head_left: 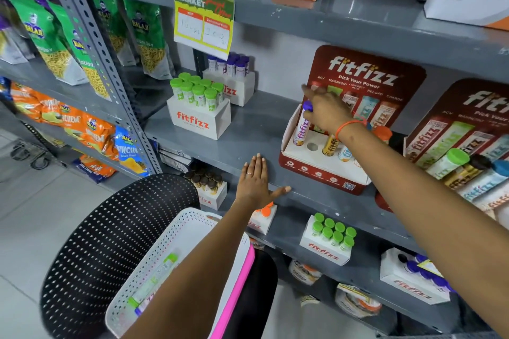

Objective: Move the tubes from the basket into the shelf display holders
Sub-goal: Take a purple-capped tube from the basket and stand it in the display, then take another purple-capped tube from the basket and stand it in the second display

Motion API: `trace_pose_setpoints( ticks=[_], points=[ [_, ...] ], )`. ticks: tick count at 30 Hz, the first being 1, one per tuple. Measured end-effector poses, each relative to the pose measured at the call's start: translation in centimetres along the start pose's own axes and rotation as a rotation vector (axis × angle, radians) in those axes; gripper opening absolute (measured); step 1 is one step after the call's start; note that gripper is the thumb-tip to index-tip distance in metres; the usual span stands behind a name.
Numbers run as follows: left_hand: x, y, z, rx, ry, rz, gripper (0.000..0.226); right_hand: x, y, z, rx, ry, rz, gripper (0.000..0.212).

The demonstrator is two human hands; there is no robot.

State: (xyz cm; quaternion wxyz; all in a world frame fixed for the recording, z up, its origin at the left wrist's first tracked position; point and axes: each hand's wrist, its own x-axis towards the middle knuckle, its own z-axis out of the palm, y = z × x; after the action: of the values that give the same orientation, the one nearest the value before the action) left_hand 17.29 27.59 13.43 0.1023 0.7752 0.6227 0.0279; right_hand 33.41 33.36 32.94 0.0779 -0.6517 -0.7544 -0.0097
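Step in hand was seating: right hand had its grip clenched round the cap end of a purple-cap tube, w/ the tube's foot already in the far-left hole of the red holder on the middle shelf. Left hand was flat on the shelf edge, fingers spread, grasping nothing, prob. just bracing. Next move, by my read: push the tube fully down, let go, then reach back to the basket for another. One empty hole showed just right of the purple tube, so that's the likely next slot. Counts: holder had approx 4 tubes visible incl. the one in hand; the arm hid the right end, so can't confirm. Basket showed 2 tubes, a green-cap one and a purple end by it; the forearm covered the rest.
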Motion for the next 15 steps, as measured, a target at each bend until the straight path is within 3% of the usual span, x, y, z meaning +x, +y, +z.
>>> trace_pose_setpoints(
  ticks=[4,6,10,15],
  points=[
    [-2.3,-0.9,0.3,-0.098,0.214,0.027,0.093,-3.7,-2.5,2.6,0.116,0.499,-0.084,0.045],
    [-5.2,-2.1,1.6,-0.165,0.354,-0.027,0.083,-5.8,-5.0,5.3,0.280,0.574,-0.170,0.038],
    [-13.0,-5.5,6.5,-0.228,0.440,-0.217,0.072,-10.1,-11.2,13.6,0.517,0.325,-0.244,0.034],
    [-23.5,-10.6,11.8,-0.223,0.364,-0.541,0.066,-16.3,-19.2,24.0,0.674,-0.149,-0.314,0.032]
  ],
)
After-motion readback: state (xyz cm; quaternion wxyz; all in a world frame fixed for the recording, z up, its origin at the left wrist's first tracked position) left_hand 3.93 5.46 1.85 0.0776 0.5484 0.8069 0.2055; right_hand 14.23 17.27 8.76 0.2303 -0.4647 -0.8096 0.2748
